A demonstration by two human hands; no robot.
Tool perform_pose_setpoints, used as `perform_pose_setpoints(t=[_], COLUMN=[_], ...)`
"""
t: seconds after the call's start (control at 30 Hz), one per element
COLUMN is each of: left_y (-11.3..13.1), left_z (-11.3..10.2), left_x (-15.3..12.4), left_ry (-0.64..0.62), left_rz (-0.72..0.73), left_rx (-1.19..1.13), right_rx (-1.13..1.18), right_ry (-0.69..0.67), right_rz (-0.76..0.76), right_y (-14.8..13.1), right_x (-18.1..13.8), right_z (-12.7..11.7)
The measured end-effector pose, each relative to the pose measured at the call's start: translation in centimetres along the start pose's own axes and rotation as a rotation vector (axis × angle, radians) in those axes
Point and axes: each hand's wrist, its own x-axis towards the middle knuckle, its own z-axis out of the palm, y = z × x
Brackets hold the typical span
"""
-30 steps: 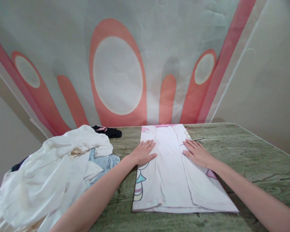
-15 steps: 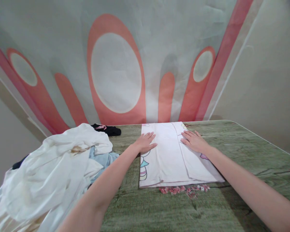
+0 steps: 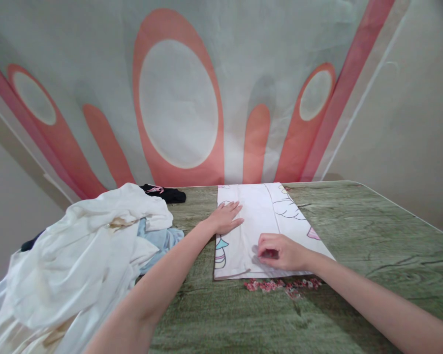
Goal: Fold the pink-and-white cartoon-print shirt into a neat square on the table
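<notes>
A white garment (image 3: 256, 211) with cartoon line prints lies folded flat on the table, its sides turned in towards the middle. My left hand (image 3: 226, 218) rests flat on its left side, fingers spread and pointing away from me. Over the lower right part of the cloth is my right hand (image 3: 282, 251), with fingers curled in and the thumb against them. I see no fabric lifted between those fingers, and a shadow falls on the cloth beside them.
A heap of white clothes (image 3: 84, 250) covers the table's left side, with a light blue cloth (image 3: 162, 241) beneath it. Behind lies a black garment (image 3: 172, 195). The wood-patterned table (image 3: 372, 236) has pink flower prints and meets a printed backdrop (image 3: 177, 103).
My right hand has left the garment's upper right side and come nearer to me and leftward, its fingers curling. My left hand stays nearly in place.
</notes>
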Motion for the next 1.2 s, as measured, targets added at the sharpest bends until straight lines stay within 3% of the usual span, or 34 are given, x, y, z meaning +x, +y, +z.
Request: perform_pose_setpoints(t=[0.47, 0.77, 1.2], left_y=[0.1, 0.6, 0.2], left_z=[-0.1, -0.8, -0.2], left_x=[0.1, 0.1, 0.8], left_ry=[0.016, 0.033, -0.006], left_rz=[0.002, 0.009, -0.069], left_rx=[-0.007, -0.037, -0.027], right_rx=[-0.176, -0.136, -0.412], right_ry=[-0.061, 0.013, 0.09], right_rz=[-0.063, -0.087, -0.189], right_y=[-1.5, -1.0, -1.7], right_x=[-0.9, -0.9, -1.3], right_z=[0.4, 1.1, 1.4])
